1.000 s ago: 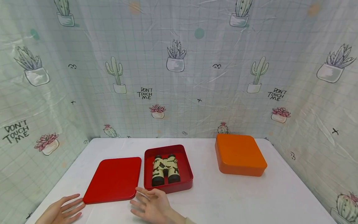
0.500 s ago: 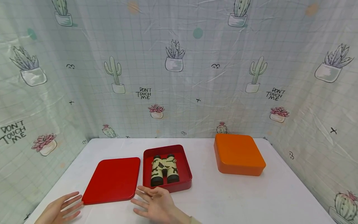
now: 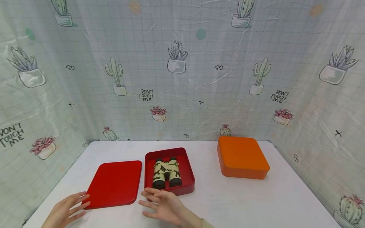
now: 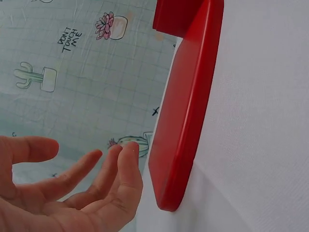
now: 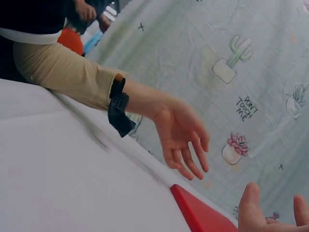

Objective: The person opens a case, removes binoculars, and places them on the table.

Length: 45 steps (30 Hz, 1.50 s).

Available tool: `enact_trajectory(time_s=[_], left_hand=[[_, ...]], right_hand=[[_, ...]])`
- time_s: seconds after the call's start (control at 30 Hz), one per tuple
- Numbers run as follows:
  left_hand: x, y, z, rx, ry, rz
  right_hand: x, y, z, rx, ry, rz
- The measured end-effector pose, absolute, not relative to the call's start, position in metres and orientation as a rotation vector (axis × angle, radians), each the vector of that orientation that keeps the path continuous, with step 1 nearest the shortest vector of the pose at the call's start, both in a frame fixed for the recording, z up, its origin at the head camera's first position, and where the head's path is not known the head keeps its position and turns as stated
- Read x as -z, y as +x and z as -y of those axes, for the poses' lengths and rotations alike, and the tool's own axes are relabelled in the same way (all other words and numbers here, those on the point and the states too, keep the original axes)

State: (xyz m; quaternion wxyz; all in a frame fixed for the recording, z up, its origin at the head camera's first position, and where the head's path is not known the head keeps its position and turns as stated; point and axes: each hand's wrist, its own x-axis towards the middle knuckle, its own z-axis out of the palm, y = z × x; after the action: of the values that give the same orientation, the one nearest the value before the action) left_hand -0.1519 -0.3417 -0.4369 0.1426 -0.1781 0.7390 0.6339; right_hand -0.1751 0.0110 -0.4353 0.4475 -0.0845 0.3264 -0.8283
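A flat red lid (image 3: 115, 183) lies on the white table. My left hand (image 3: 68, 209) is at its near left corner, fingers spread and relaxed, holding nothing. In the left wrist view that hand (image 4: 96, 198) is beside the lid's edge (image 4: 186, 111). Right of the lid stands an open red box (image 3: 187, 174) with camouflage-pattern binoculars (image 3: 167, 172) inside, black ends toward me. My right hand (image 3: 168, 205) hovers before the box's near left corner, fingers loosely extended, palm turned left, and grips nothing. It overlaps the box's near wall in the head view.
An orange box (image 3: 242, 155) sits at the back right of the table (image 3: 242, 202). A cactus-print curtain (image 3: 199, 79) encloses the back and sides. In the right wrist view, another person's hand (image 5: 86, 10) shows in the background.
Both hands have drifted slightly to the right, the left one now overlapping the lid's corner. The view has shifted a little; lid, boxes and binoculars stay put on the table.
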Motion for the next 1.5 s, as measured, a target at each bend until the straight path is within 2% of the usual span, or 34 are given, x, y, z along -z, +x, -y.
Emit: enact_trajectory(time_s=[0.37, 0.67, 0.83, 1.1, 1.5], left_hand=[[0.422, -0.146, 0.325, -1.762, -0.344, -2.285], [0.414, -0.143, 0.303, -1.729, -0.360, -2.382], [0.414, -0.147, 0.293, -1.753, -0.275, -2.413], [0.396, -0.146, 0.252, -1.667, -0.269, -2.538], [0.399, -0.152, 0.212, -1.738, -0.182, -2.547]], right_hand=[[0.431, -0.175, -0.022, 2.041, -0.217, -0.928], [0.431, -0.176, -0.036, 2.044, -0.275, -1.093], [0.433, -0.179, -0.045, 2.070, -0.315, -1.204], [0.428, -0.181, -0.054, 2.077, -0.322, -1.410], [0.423, -0.185, -0.062, 2.079, -0.316, -1.542]])
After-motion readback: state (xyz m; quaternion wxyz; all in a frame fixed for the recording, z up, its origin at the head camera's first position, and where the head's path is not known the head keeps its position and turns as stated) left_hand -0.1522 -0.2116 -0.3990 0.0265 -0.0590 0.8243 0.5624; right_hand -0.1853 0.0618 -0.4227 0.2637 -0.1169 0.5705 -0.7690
